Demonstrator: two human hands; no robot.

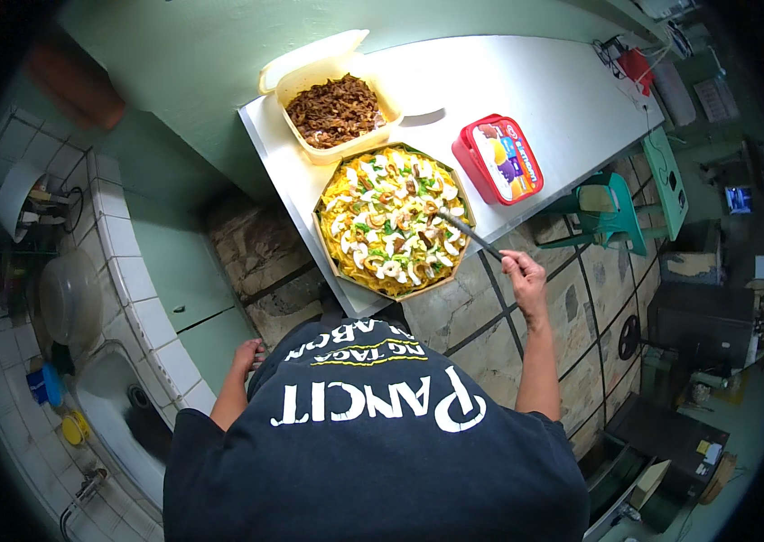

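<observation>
My right hand (523, 274) is closed round the end of a dark long-handled utensil (477, 237). Its far tip rests among the toppings on an octagonal tray (318, 237) of yellow noodles (391, 221), strewn with white pieces, brown bits and chopped greens; whether the tip is a spoon, fork or tongs I cannot make out. Low beside my body on the left hangs my left hand (251, 353), away from the table, its fingers partly hidden against my dark shirt. Behind the tray, an open cream plastic container (388, 99) holds dark brown shredded food (335, 110).
Right of the tray stands a red lidded tub (498, 159) on the white table (526, 77). A green plastic chair (612, 213) is beyond the table's right edge. To my left are a tiled counter (141, 287) and a sink (111, 388). Cables and a red item (637, 69) lie at the far end.
</observation>
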